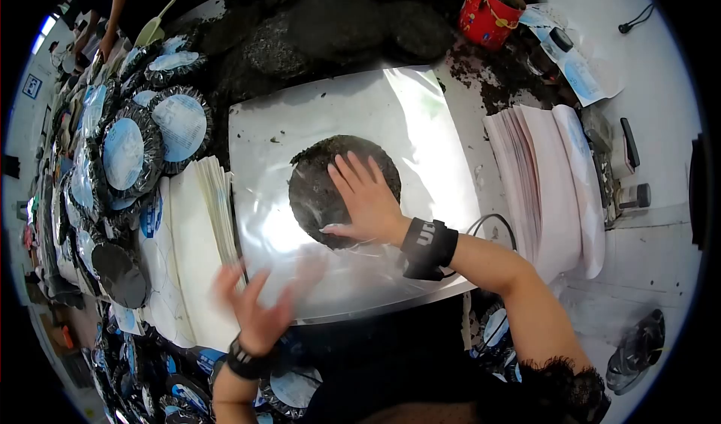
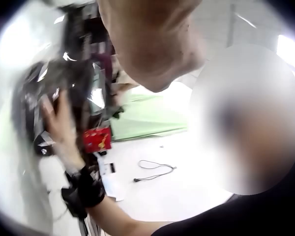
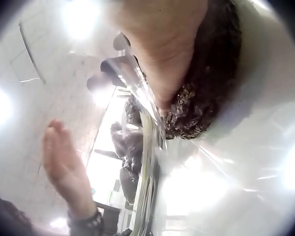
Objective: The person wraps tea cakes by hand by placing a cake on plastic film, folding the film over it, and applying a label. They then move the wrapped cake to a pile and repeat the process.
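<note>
A dark round cake [image 1: 312, 191] of pressed, crumbly material lies on a shiny pale sheet [image 1: 263, 142]. My right hand [image 1: 372, 206] rests on it with straight, spread fingers, the thumb reaching its near edge. In the right wrist view, clear film [image 3: 140, 86] stands up beside that hand and the rough side of the cake [image 3: 206, 98] shows. My left hand [image 1: 259, 311] is raised over the sheet's near left corner, blurred, its fingers spread and nothing in them. It hangs apart from the cake, near a stack of cream paper [image 1: 191, 229].
Wrapped round packs [image 1: 180, 123] with blue and white labels pile up at the left. More paper [image 1: 537, 184] stands at the right. A red bucket [image 1: 488, 15] and dark loose crumbs [image 1: 488, 78] sit at the back, beside several dark round cakes [image 1: 338, 26]. A cable [image 1: 496, 221] loops by my right wrist.
</note>
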Demonstrator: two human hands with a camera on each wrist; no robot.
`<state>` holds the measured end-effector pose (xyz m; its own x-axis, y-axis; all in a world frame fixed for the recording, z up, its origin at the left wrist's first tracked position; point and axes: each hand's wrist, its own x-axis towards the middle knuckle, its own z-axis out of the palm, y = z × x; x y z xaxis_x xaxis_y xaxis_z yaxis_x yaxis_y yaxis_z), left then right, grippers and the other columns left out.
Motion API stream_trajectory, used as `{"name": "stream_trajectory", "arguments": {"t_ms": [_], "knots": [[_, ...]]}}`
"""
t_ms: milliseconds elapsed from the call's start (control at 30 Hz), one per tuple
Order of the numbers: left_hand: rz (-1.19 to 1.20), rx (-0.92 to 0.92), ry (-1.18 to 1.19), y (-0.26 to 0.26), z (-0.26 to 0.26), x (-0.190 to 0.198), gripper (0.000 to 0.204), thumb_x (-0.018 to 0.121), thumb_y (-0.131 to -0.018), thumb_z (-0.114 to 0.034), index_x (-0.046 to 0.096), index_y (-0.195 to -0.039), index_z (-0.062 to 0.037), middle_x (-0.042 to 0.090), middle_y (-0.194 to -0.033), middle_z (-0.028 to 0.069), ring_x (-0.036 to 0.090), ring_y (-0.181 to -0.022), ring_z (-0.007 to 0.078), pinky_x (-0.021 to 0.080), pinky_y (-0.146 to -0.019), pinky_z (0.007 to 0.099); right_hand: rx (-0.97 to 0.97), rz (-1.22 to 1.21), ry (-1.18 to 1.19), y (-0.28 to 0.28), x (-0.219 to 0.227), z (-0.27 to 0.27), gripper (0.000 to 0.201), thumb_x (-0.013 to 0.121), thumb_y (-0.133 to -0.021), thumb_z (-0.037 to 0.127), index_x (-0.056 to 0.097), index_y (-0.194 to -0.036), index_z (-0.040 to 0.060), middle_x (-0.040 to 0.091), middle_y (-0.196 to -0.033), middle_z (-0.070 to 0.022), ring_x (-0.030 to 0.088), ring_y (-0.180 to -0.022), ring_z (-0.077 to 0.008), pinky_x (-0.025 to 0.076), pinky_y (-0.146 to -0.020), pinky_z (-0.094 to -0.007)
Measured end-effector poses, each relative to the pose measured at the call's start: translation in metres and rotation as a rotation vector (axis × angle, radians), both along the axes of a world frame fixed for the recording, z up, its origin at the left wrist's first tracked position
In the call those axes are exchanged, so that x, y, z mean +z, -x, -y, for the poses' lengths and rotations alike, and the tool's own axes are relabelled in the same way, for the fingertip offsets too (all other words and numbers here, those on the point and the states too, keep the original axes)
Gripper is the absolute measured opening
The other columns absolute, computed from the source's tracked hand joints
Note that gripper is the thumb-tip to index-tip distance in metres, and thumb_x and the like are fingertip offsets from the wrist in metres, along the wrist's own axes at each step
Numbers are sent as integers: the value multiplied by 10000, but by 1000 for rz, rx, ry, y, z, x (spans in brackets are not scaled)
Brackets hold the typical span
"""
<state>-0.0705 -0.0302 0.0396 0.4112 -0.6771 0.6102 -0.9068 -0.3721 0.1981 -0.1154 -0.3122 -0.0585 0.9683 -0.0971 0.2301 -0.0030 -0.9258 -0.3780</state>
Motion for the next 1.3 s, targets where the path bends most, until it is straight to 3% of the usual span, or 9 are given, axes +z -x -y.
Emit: {"name": "stream_trajectory", "arguments": {"t_ms": [100, 233, 333, 433, 567, 900, 967, 1133, 1300], "knots": [[-486, -23, -186, 7, 92, -72, 1280, 903, -651, -585, 268, -1542, 78, 380, -1547, 300, 420, -1388, 459, 381, -1135, 506, 38, -40, -126, 0, 3, 9, 830, 686, -906, 512, 428, -1532, 32, 339, -1611, -249, 254, -1525, -424, 185, -1228, -600], [-414, 168, 42, -4, 125, -90, 262, 713, -871, -53, 737, -1130, -75, 675, -1088, 85, 618, -955, 285, 470, -822, 421, -190, 59, -932, 50, 60, 0, 447, 644, -941, 173, 616, -1352, -1, 581, -1437, -218, 544, -1362, -364, 411, -1146, -437], [-447, 217, 59, -3, 126, -101, 265, 707, -872, -54, 737, -1135, -71, 675, -1086, 82, 614, -952, 288, 469, -815, 407, 132, -129, -517, 166, 46, -46, 549, 689, -904, 231, 555, -1339, -76, 563, -1345, -316, 538, -1276, -466, 377, -1109, -589], [-512, 200, 57, -2, 126, -95, 259, 652, -865, 4, 733, -1109, -29, 676, -1091, 129, 615, -1004, 334, 475, -898, 414, -335, -110, 141, 159, 5, 1, 766, 782, -830, 293, 478, -1432, -70, 471, -1433, -353, 420, -1373, -519, 295, -1169, -590], [-408, 113, -34, -11, 120, -91, 337, 753, -843, -127, 716, -1172, -61, 630, -1210, 147, 599, -1037, 335, 454, -908, 424, -157, 72, -65, 36, 15, 5, 899, 781, -816, 291, 369, -1517, -92, 196, -1627, -350, 266, -1492, -507, 292, -1183, -584], [-337, -84, -242, -43, 128, -73, 1197, 955, -562, -421, 392, -1513, 41, 567, -1255, 165, 542, -1085, 387, 416, -979, 496, 230, -27, -312, 44, 47, 44, 995, 886, -732, 314, 408, -1513, -76, 477, -1444, -301, 500, -1383, -394, 401, -1143, -464], [-269, -43, -155, -54, 139, -58, 1121, 946, -518, -471, 516, -1445, -7, 580, -1195, 149, 559, -1083, 364, 420, -945, 471, 169, -79, -956, 32, 41, 49, 1044, 911, -719, 402, 421, -1504, -83, 461, -1461, -307, 474, -1416, -400, 365, -1166, -500], [-594, -44, -251, -53, 132, -94, 1169, 956, -433, -538, 553, -1404, -28, 581, -1167, 153, 565, -1076, 374, 434, -915, 454, 45, 225, -100, -23, 35, 37, 980, 833, -762, 566, 495, -1441, -53, 586, -1155, -212, 584, -1015, -379, 435, -940, -481], [-544, -149, 47, -71, 143, -88, 930, 946, -545, -410, 591, -1324, -48, 590, -1080, 113, 557, -1049, 312, 411, -958, 451, 174, 156, -481, -17, -7, 33, 801, 823, -791, 489, 562, -1337, -37, 623, -1087, -185, 605, -1002, -365, 476, -872, -439]]}}
